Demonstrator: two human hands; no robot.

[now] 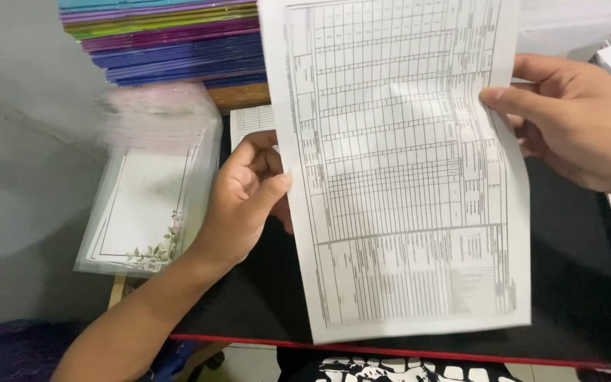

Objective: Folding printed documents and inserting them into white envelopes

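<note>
paper sheet (404,170) with printed tables held up by 2 hands: left hand (245,194) and right hand (567,120) fingers pinching its side edges over a black desk (574,283).

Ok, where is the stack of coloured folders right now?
In the head view, the stack of coloured folders sits at top left, behind the clear plastic sleeves and left of the printed sheet held by both hands.

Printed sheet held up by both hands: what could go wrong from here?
The printed sheet is pinched only at its side edges by the left hand and right hand; it already bows, so it could crease or tear. Its lower end hangs past the red table edge and might snag there.
</note>
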